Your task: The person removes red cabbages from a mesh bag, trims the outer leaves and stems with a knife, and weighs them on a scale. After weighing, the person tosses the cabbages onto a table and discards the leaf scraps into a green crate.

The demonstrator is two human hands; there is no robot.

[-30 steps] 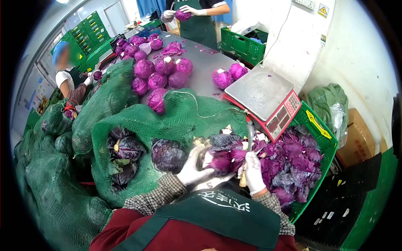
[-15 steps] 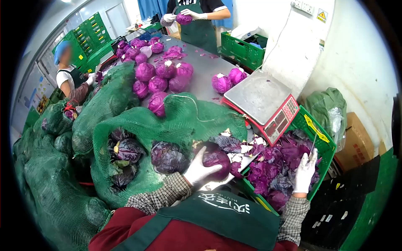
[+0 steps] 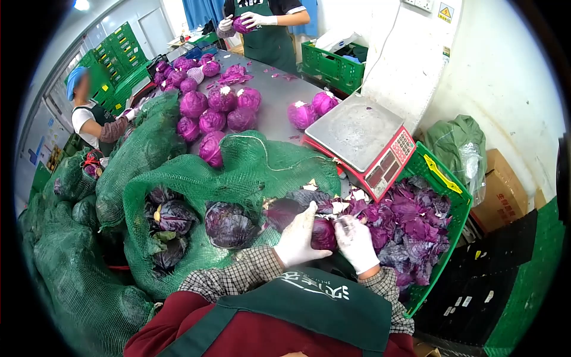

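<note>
My left hand (image 3: 301, 239), in a white glove, is wrapped round the left side of a purple cabbage (image 3: 323, 234) in front of the apron. At the cabbage's right side my right hand (image 3: 356, 243), also gloved, has its fingers curled in; a knife cannot be made out in it. Left of my left hand, a dark cabbage (image 3: 229, 225) rests on the green net bag (image 3: 196, 172). Loose dark leaves (image 3: 309, 199) and pale stem pieces lie just beyond the cabbage in my hand.
A green crate (image 3: 463, 208) of purple leaves stands at the right, beside a red scale (image 3: 389, 169). Peeled cabbages (image 3: 212, 121) sit on the grey table (image 3: 276, 89). Full net bags (image 3: 77, 268) lie at the left. Two co-workers, one (image 3: 262, 35) across the table, one (image 3: 89, 116) at the left, handle cabbages.
My right hand has moved left from over the crate to the cabbage. My left hand still holds the cabbage, now turned. The camera view has shifted slightly.
</note>
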